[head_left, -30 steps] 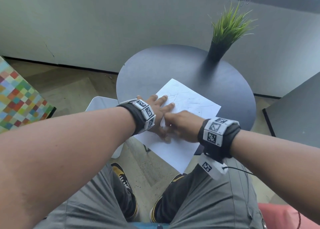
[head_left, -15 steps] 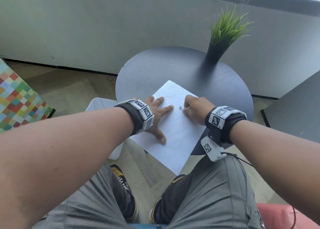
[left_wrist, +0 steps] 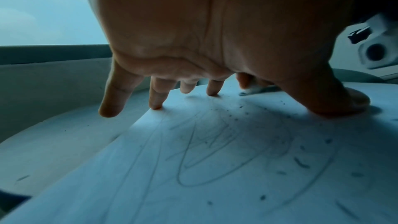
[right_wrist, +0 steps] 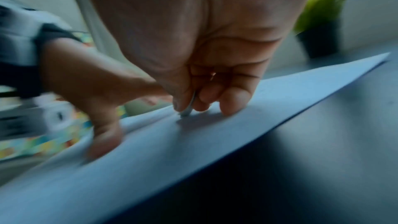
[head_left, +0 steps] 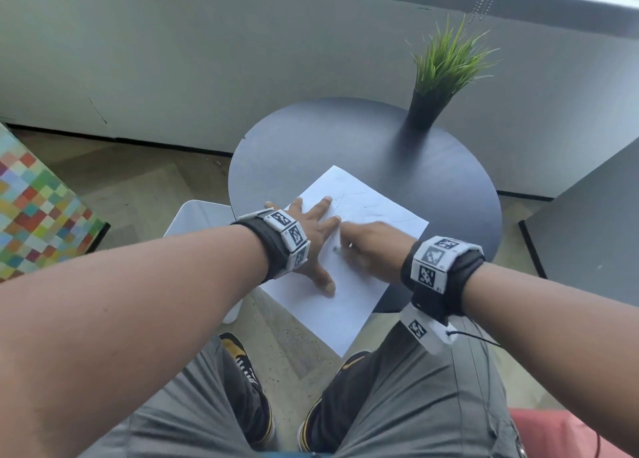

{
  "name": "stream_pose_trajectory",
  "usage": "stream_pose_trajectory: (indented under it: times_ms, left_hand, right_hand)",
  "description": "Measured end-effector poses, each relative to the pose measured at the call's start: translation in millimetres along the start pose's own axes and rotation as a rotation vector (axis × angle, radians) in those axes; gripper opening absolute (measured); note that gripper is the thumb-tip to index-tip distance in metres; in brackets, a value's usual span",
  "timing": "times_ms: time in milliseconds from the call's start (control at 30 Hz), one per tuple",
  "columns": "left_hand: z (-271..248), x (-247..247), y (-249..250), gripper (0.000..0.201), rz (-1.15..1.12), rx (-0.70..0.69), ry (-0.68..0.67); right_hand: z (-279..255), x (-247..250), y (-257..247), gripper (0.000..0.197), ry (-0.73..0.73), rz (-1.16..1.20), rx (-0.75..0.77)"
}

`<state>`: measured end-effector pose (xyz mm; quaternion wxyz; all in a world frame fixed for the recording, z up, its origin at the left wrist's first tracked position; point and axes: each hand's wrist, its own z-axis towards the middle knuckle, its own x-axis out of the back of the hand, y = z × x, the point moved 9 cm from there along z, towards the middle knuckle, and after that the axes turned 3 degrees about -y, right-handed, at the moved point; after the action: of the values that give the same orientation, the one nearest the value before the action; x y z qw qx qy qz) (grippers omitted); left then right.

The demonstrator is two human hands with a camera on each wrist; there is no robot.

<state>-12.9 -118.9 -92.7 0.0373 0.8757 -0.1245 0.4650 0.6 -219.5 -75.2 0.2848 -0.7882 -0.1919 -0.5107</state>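
Fingers (right_wrist: 232,101) of the right hand (head_left: 377,246) pinch one slim white eraser (head_left: 336,239), grey tip on the single scribbled sheet of paper (head_left: 345,302); just left, the left hand (head_left: 311,236) presses it with straight, spread fingers (left_wrist: 157,98); the sheet overhangs the near edge of the round bench (head_left: 311,146); one potted grass plant (head_left: 446,66) stands far right.

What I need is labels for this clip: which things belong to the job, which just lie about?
In use: paper, eraser pinched by right hand, left hand pressing the paper, table.
Lying about: potted plant, chequered box.
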Motion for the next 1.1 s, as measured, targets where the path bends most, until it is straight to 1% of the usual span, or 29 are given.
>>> stream_pose_trajectory:
  times_ms: [33,67,100,167,200,233,267,333,367,400,500,533,567,633,667,700,733,800,833,867,900,933,967,1000,1033,1067,1100]
  left_hand:
    - [0,0,0,0.136,0.01,-0.008,-0.001]
    - [0,0,0,0.136,0.018,-0.013,-0.005]
    - [-1,0,0,0.135,0.028,-0.012,-0.012]
    - [0,2,1,0.132,0.041,-0.003,-0.027]
    - [0,3,2,0.132,0.042,0.002,-0.034]
    - [1,3,2,0.132,0.041,0.006,-0.041]
    - [1,3,2,0.133,0.04,0.009,-0.047]
    - [2,5,4,0.134,0.04,0.012,-0.05]
    - [2,6,4,0.134,0.045,0.014,-0.051]
    - [2,6,5,0.134,0.05,0.017,-0.057]
    - [1,8,7,0.133,0.054,0.019,-0.067]
    - [1,7,7,0.133,0.055,0.02,-0.067]
    - [1,7,7,0.134,0.056,0.021,-0.067]
    - [0,7,6,0.136,0.057,0.026,-0.069]
    - [0,7,6,0.136,0.061,0.028,-0.069]
    - [-1,7,7,0.136,0.063,0.027,-0.069]
    - [-1,8,7,0.135,0.059,0.024,-0.068]
    - [-1,7,7,0.134,0.047,0.021,-0.069]
    - [-1,7,7,0.134,0.04,0.022,-0.074]
    - [-1,6,6,0.134,0.036,0.023,-0.077]
    - [-1,6,5,0.134,0.034,0.023,-0.077]
    - [0,5,6,0.135,0.034,0.023,-0.077]
    - [0,5,6,0.136,0.037,0.025,-0.076]
    - [1,5,7,0.137,0.041,0.029,-0.078]
    - [1,4,7,0.137,0.045,0.036,-0.082]
    - [1,4,7,0.137,0.045,0.042,-0.086]
    - [1,4,7,0.137,0.041,0.05,-0.092]
  right_hand:
    - [-4,-7,-7,0.018,-0.054,0.008,0.058]
    - [-4,-5,-3,0.019,-0.063,0.023,0.056]
    - [1,4,12,0.019,-0.028,0.037,-0.009]
    - [3,22,49,0.02,0.074,0.045,-0.187]
    - [1,25,54,0.02,0.099,0.025,-0.22]
    - [-1,23,47,0.019,0.101,0.0,-0.181]
    - [-3,18,32,0.016,0.079,-0.017,-0.096]
    - [-14,-1,0,0.013,-0.042,-0.021,0.107]
    - [-17,-4,-2,0.015,-0.084,-0.016,0.138]
    - [-14,1,5,0.018,-0.071,-0.011,0.109]
    - [-7,25,49,0.021,0.082,-0.008,-0.171]
    - [-9,24,47,0.02,0.086,-0.007,-0.203]
    - [-10,17,34,0.019,0.066,-0.013,-0.154]
    - [-16,-7,-7,0.018,-0.046,-0.005,0.06]
    - [-21,-14,-19,0.017,-0.098,-0.007,0.137]
    - [-20,-12,-16,0.016,-0.113,0.003,0.134]
    - [-14,-4,-1,0.018,-0.085,0.011,0.054]
    - [-5,17,40,0.019,0.022,-0.003,-0.212]
    - [-5,20,49,0.019,0.048,-0.02,-0.289]
    - [-6,18,43,0.016,0.053,-0.043,-0.274]
    - [-6,11,29,0.013,0.031,-0.049,-0.203]
    - [-9,1,9,0.015,-0.016,-0.033,-0.09]
    - [-17,-11,-9,0.019,-0.095,-0.028,0.032]
    - [-25,-18,-15,0.02,-0.156,-0.014,0.099]
    - [-26,-16,-7,0.019,-0.155,0.012,0.09]
    - [-23,-7,13,0.017,-0.097,0.042,0.018]
    - [-20,3,39,0.017,-0.031,0.086,-0.109]
